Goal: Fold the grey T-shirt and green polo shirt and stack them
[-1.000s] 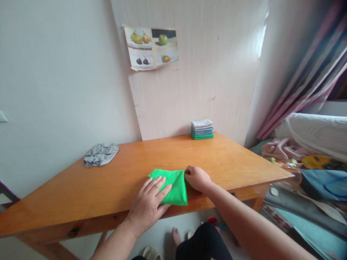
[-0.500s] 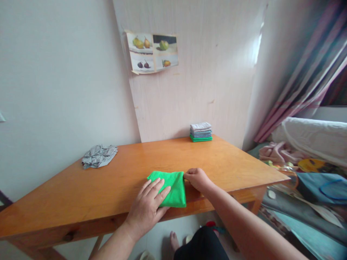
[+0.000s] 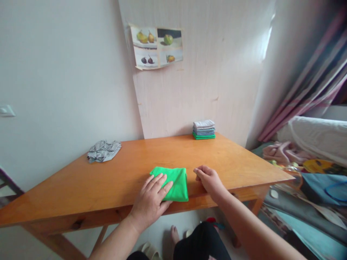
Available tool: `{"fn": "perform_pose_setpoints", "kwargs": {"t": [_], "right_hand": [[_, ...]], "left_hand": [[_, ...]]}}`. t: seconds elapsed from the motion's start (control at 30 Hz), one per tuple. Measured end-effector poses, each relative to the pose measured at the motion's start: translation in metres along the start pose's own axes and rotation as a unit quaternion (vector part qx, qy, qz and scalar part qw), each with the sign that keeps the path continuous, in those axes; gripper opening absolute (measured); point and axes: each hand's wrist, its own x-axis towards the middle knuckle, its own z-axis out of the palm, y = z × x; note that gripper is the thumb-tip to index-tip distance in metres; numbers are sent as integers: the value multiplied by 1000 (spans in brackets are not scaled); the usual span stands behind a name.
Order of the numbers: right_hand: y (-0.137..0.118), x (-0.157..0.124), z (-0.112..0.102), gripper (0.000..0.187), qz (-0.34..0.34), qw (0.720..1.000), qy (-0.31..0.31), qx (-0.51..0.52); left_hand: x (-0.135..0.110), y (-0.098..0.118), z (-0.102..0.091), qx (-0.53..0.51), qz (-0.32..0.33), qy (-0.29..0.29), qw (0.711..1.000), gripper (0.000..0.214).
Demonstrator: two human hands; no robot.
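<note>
A folded bright green cloth (image 3: 176, 185) lies at the front edge of the wooden table (image 3: 130, 159), its near side slightly past the edge. On its left part rests my left hand (image 3: 153, 193), palm down with the fingers stretched out and a little apart; the cloth beneath the palm is hidden. Just right of the cloth, separated from it by a small gap, my right hand (image 3: 208, 178) is closed, thumb and forefinger together. Nothing shows in those fingers.
A neat stack of folded cloths (image 3: 204, 129), green at the bottom and pale on top, stands at the back right. Crumpled striped fabric (image 3: 104, 151) lies at the back left. Beyond the right side are a pink curtain (image 3: 303, 86) and piled household things.
My right hand has let go of the green cloth's right edge and moved a little to the right. The left hand stays on the cloth. The view has shifted slightly.
</note>
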Motion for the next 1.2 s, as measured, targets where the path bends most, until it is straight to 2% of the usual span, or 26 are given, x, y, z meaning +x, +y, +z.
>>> {"fn": "perform_pose_setpoints", "kwargs": {"t": [0.13,0.3,0.37,0.43,0.47,0.5,0.53,0.57,0.63,0.67,0.7,0.73,0.77,0.83,1.0,1.1,1.2], "right_hand": [[-3,-35,-12,36,31,993,-36,109],[0,-78,-8,43,68,970,-175,152],[2,-89,-1,47,78,960,-218,157],[2,-95,8,50,89,952,-243,161],[1,-97,12,50,94,948,-254,167],[-1,-98,16,49,100,943,-263,176],[-2,-99,19,49,106,937,-272,192],[-5,-100,23,48,113,929,-280,215],[-11,-101,29,51,126,903,-297,283],[-15,-101,33,53,126,887,-306,324],[-19,-101,36,56,117,870,-311,363],[-24,-101,40,59,101,857,-313,397],[-28,-101,44,60,81,848,-309,423],[-35,-101,51,59,52,848,-277,448],[-37,-94,60,51,88,870,-155,460],[-32,-88,55,44,80,880,-95,458],[-27,-79,44,39,78,891,-77,440]], "left_hand": [[0,0,3,-10,-7,2,1000,49],[8,-4,0,-49,-31,11,998,43],[16,-3,-6,-102,-68,32,992,42],[27,1,-15,-198,-140,66,968,40],[34,5,-20,-266,-189,87,941,39],[40,9,-24,-346,-243,105,900,37],[46,14,-28,-433,-298,124,842,37],[52,20,-31,-518,-342,142,771,38],[62,31,-32,-655,-398,178,617,46],[66,37,-31,-701,-412,189,550,50],[69,42,-29,-735,-422,195,494,54],[71,47,-27,-756,-429,199,453,56],[72,51,-24,-769,-433,200,425,58],[72,59,-18,-778,-433,206,406,57],[67,70,-11,-784,-423,186,414,52],[65,71,-11,-787,-412,177,423,52],[64,66,-13,-810,-391,179,398,53]]}}
